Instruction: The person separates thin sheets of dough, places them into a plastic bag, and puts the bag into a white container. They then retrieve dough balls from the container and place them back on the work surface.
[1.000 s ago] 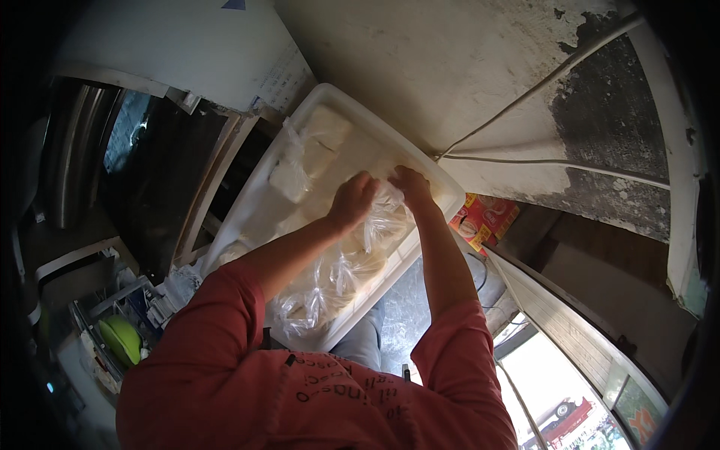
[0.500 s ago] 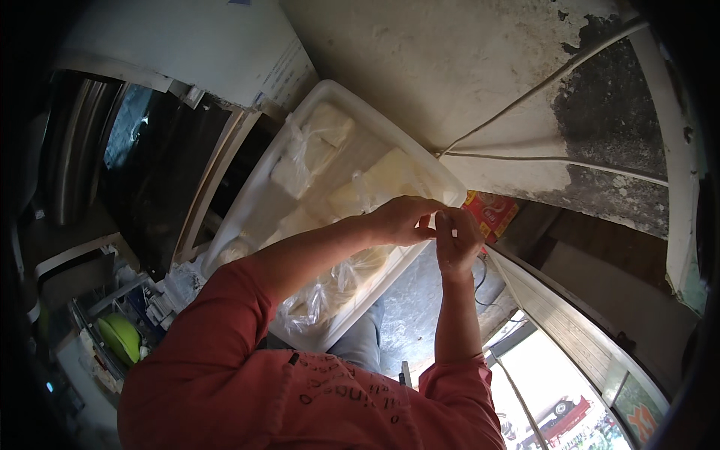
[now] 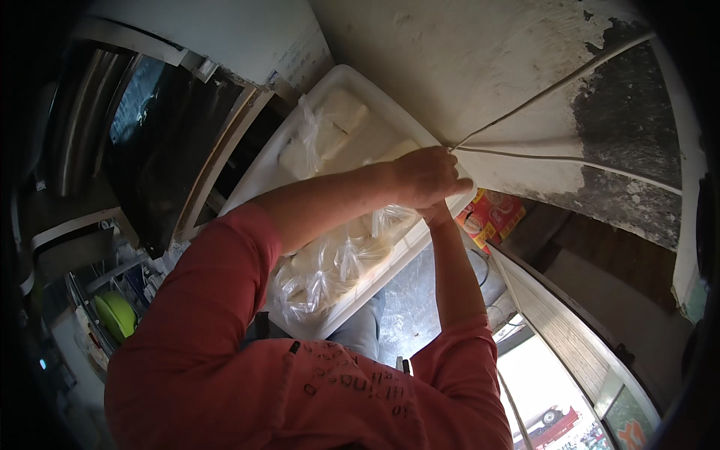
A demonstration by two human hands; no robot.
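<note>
My left hand is closed over the far right part of a white plastic tub, its fingers curled. What it pinches, if anything, is hidden. My right hand sits just below and against it, mostly covered by the left hand, so its fingers do not show. In the tub lie pale blocks and several clear plastic bags of pale, cream-coloured pieces, some twisted at the top. My left forearm crosses over the middle of the tub.
A stained wall with cables stands beyond the tub. Red and yellow packaging lies right of my hands. At left are a dark cabinet and a lime-green bowl-shaped thing. A bright opening shows at lower right.
Both hands have come together and moved slightly up over the tub's far right end. The left hand has turned over and now covers the right, whose raised fingers showed before.
</note>
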